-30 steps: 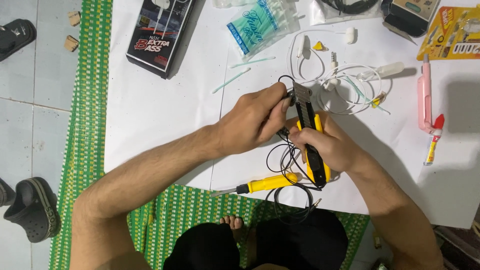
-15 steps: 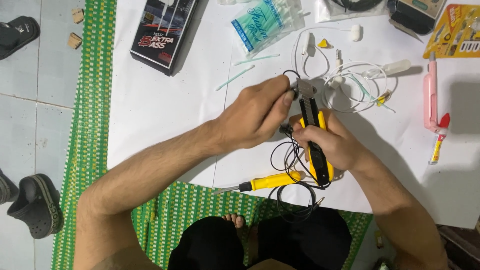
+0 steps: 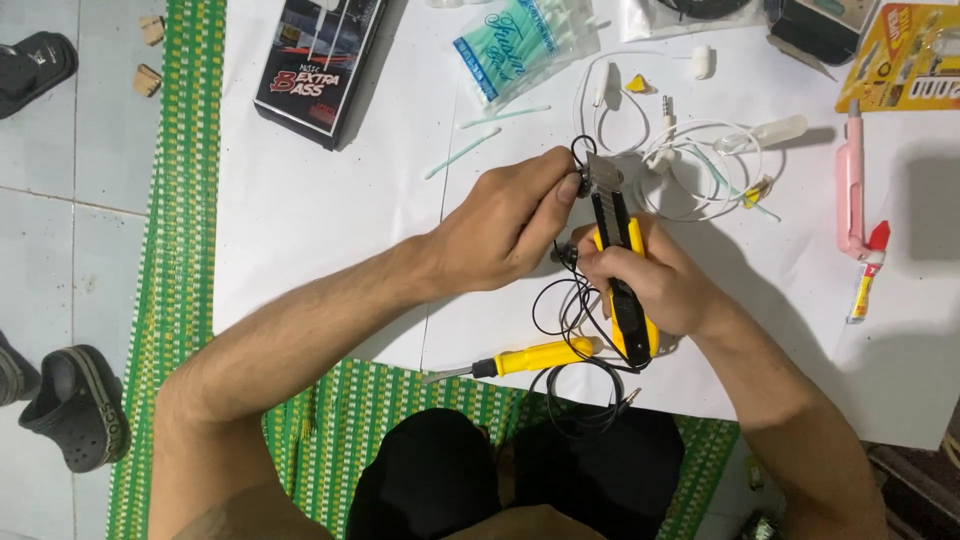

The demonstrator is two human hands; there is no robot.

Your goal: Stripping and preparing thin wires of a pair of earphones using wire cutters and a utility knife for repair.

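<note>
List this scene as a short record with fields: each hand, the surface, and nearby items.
left hand: pinches a black earphone cable at the blade
right hand: grips a yellow utility knife, blade out
surface: white paper sheet on a green woven mat
nearby: yellow screwdriver, white earphones, pink glue gun, cotton swab pack

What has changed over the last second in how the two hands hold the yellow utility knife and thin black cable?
Almost nothing has changed. The right hand still grips the yellow utility knife, blade pointing away from the person, and the left hand still pinches the thin black cable at the blade. The yellow-handled screwdriver and white earphone cable lie where they were.
</note>
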